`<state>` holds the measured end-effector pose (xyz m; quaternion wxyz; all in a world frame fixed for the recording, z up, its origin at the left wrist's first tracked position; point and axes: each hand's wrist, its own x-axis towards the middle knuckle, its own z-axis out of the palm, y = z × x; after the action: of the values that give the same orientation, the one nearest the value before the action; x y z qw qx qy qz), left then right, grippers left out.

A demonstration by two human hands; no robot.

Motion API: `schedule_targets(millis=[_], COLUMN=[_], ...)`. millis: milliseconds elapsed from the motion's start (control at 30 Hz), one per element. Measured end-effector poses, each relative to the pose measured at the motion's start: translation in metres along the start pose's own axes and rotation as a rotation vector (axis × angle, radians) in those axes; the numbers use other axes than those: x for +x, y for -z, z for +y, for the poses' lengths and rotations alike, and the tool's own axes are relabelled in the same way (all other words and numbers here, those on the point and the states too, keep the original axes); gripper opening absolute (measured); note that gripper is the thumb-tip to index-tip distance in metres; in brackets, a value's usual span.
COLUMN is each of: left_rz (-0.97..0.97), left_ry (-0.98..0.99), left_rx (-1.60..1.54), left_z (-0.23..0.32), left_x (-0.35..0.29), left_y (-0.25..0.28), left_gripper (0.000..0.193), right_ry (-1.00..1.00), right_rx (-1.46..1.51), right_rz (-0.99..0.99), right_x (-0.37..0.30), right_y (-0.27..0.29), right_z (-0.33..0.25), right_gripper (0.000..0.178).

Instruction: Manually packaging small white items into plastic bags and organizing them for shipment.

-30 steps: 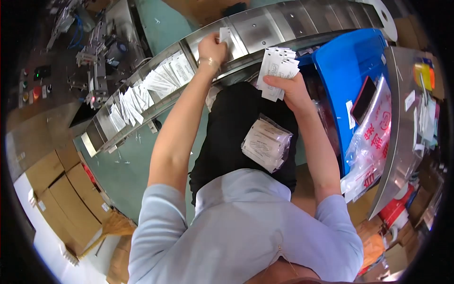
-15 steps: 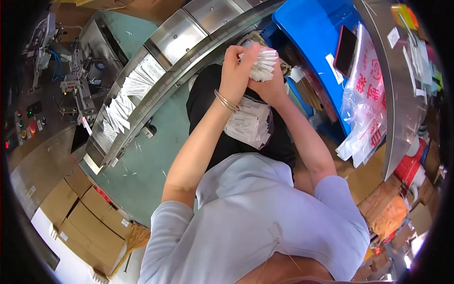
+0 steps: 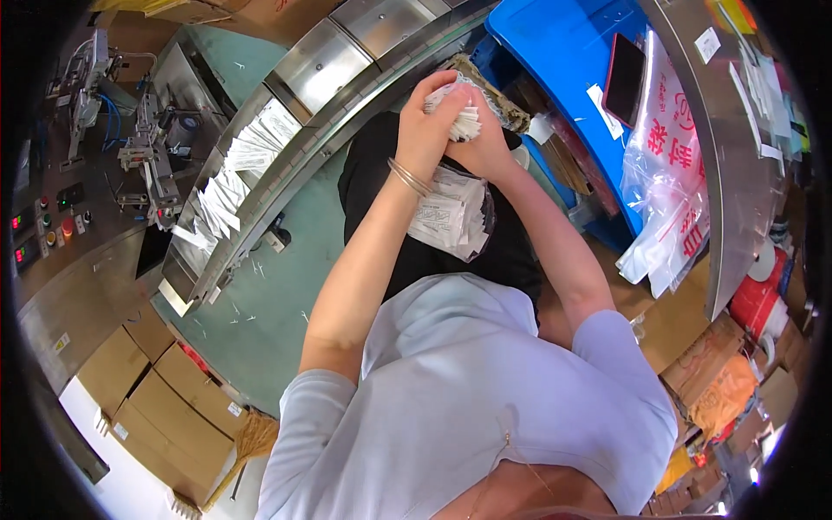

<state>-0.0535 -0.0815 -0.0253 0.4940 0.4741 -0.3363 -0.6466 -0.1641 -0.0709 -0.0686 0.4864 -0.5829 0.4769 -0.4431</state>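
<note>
Both hands, left [image 3: 426, 130] and right [image 3: 487, 143], clasp one bundle of white sachets [image 3: 458, 121] (held above the lap), near the blue bin [image 3: 563, 61]; more sachets [image 3: 451, 217] lie below.

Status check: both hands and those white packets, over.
Left hand and right hand clasped together on stack of white packets. Held over lap. More packets below. Nothing blocking.

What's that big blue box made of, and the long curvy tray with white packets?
The blue box looks like smooth moulded plastic: even colour, soft sheen. The curved tray looks like brushed steel: grey, dull reflections. The white packets seem paper or film; unclear.
</note>
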Motion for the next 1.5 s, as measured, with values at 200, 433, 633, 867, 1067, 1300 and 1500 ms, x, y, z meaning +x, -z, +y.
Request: schedule_targets(millis=[200,433,633,867,1067,1300,1500], left_rz=[-0.042,0.140,0.066,0.091,0.126,0.301,0.300], left_ry=[0.042,-0.231,-0.323,0.154,0.172,-0.130,-0.498], left_rx=[0.019,0.746,0.880,0.381,-0.145,0.140,0.676], left_z=[0.003,0.024,-0.024,-0.052,-0.055,-0.059,-0.047], left_x=[0.011,-0.117,-0.166,-0.135,-0.140,-0.154,-0.158], left_y=[0.003,0.021,0.006,0.012,0.012,0.019,0.011], left_gripper=[0.040,0.036,0.027,0.016,0.011,0.009,0.008], right_ry=[0.076,-0.131,-0.068,0.226,0.972,1.240,1.195], right_rx=[0.049,-0.151,-0.302,-0.652,-1.134,-1.370,-1.543], right_rz=[-0.007,-0.032,0.009,0.141,-0.133,-0.214,-0.266], right_x=[0.013,-0.036,-0.115,-0.134,-0.093,-0.080,-0.086], right_y=[0.002,0.067,0.053,0.048,0.044,0.034,0.027], right_z=[0.000,-0.072,-0.079,-0.065,-0.050,-0.052,-0.058], right_gripper=[0.053,0.039,0.037,0.038,0.036,0.031,0.032])
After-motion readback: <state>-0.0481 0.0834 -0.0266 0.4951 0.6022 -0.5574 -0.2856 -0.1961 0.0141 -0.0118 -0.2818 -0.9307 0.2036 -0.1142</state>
